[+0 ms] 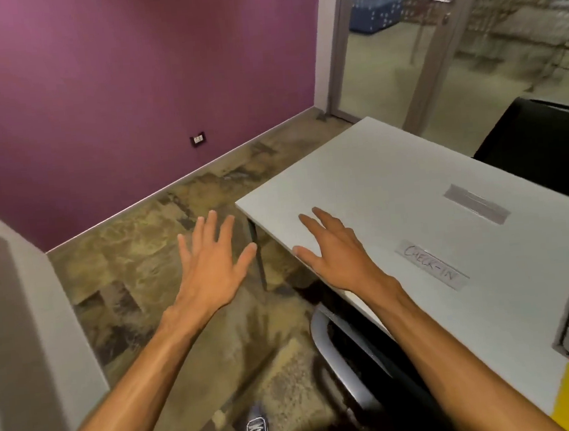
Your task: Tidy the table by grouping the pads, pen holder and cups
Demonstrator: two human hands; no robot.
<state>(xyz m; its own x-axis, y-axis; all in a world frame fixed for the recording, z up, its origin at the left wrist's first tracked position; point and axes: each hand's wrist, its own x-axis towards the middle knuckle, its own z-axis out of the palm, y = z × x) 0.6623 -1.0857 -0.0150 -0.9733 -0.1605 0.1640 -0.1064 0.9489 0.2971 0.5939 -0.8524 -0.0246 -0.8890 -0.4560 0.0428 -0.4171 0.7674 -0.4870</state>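
Two spread, empty hands: left hand (211, 256), right hand (334, 248) over grey table (393, 178); purple wall (109, 76).

Just past your right hand (336, 250), a strip of clear tape (432, 265) stuck on the table (358, 174) says "CHECK-IN" in handwriting.

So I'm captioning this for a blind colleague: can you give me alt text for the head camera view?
Two bare, empty hands reach forward with fingers spread: the left hand over the mottled brown floor, the right hand over the near corner of a pale grey rectangular table. A taped label reading "CHECK-IN" lies on the table, with a purple wall behind.
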